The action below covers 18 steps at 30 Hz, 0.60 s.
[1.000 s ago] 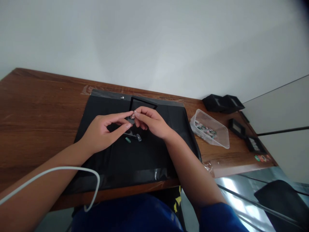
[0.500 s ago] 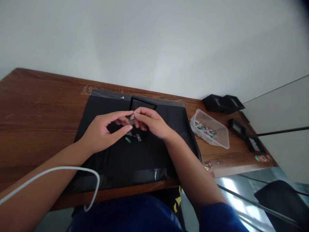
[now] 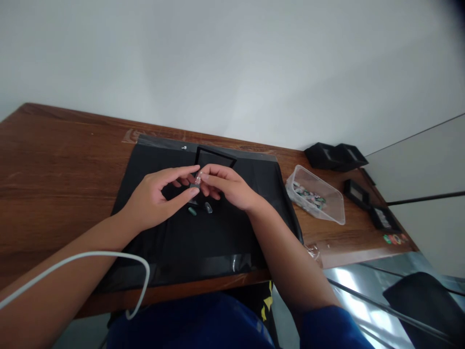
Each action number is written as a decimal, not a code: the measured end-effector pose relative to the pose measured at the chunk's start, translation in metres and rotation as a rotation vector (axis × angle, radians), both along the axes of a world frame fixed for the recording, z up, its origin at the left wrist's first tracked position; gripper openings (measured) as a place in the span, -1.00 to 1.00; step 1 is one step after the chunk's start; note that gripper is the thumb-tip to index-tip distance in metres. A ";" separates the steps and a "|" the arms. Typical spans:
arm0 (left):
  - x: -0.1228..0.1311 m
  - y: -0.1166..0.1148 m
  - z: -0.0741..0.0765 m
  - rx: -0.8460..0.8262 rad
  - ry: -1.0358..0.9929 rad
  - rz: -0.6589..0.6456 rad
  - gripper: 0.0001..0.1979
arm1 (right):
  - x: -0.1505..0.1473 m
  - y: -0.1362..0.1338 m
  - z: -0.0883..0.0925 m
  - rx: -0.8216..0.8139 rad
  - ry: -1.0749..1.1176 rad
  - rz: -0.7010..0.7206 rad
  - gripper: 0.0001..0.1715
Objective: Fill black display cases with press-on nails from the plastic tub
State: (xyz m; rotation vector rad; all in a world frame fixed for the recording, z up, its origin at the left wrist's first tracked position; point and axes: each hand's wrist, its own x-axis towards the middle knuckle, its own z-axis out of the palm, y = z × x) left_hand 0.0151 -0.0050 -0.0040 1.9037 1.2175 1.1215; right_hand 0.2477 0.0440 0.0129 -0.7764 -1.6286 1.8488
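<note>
My right hand [image 3: 229,183] pinches a small, shiny, see-through piece [image 3: 198,177] that looks like a false nail; its details are too small to make out. Around the far side of it reaches my left hand [image 3: 157,195], thumb and forefinger apart, their tips close to the piece. I cannot tell whether they touch it. Just below the hands, a green false nail [image 3: 192,211] and a clear, shiny one [image 3: 208,207] lie on the black mat [image 3: 189,247]. Behind my hands, a black-framed panel [image 3: 217,156] is partly hidden.
To the right stands a clear plastic box [image 3: 333,208] holding many small coloured pieces. Black trays [image 3: 336,156] sit in the far right corner, with tape rolls [image 3: 395,238] near the table's right edge. A white cable [image 3: 101,253] loops over my left forearm.
The piece in my right fingers has tilted and dropped slightly toward my left thumb. My right fingers have shifted a little; the left hand is nearly still.
</note>
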 end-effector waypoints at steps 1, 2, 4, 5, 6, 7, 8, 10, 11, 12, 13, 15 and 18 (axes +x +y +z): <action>0.000 0.000 0.000 0.001 -0.002 0.004 -0.48 | 0.000 0.000 0.001 -0.008 0.000 0.018 -0.52; 0.000 0.001 0.000 -0.001 -0.003 0.006 -0.47 | 0.000 -0.001 0.002 -0.014 0.001 0.038 -0.51; 0.001 0.001 0.001 -0.014 -0.011 -0.001 -0.47 | 0.001 -0.001 0.003 -0.019 0.011 0.067 -0.50; 0.001 0.001 0.001 -0.014 -0.019 -0.006 -0.47 | 0.001 -0.001 0.004 -0.019 0.021 0.077 -0.50; 0.001 0.001 0.002 -0.008 -0.028 -0.009 -0.49 | 0.001 -0.001 0.004 -0.020 0.031 0.086 -0.50; 0.002 0.001 0.003 -0.001 -0.036 -0.014 -0.50 | 0.001 -0.001 0.004 -0.025 0.039 0.092 -0.50; 0.002 0.001 0.004 0.008 -0.043 -0.017 -0.53 | 0.001 -0.001 0.004 -0.031 0.041 0.096 -0.50; 0.001 0.001 0.005 0.016 -0.045 -0.028 -0.60 | 0.002 -0.002 0.004 -0.043 0.031 0.105 -0.50; 0.001 0.001 0.005 0.014 -0.040 -0.030 -0.63 | 0.002 -0.002 0.004 -0.046 0.021 0.106 -0.50; 0.001 0.001 0.005 0.010 -0.036 -0.027 -0.65 | 0.002 -0.002 0.004 -0.045 0.011 0.105 -0.50; 0.001 0.001 0.005 0.003 -0.031 -0.021 -0.67 | 0.002 -0.002 0.003 -0.040 0.003 0.101 -0.50; 0.000 0.002 0.004 -0.021 -0.026 -0.002 -0.67 | 0.002 -0.002 0.003 -0.022 -0.015 0.090 -0.49; -0.002 0.004 0.004 -0.048 -0.028 0.019 -0.64 | 0.002 -0.001 0.001 0.048 -0.080 0.046 -0.52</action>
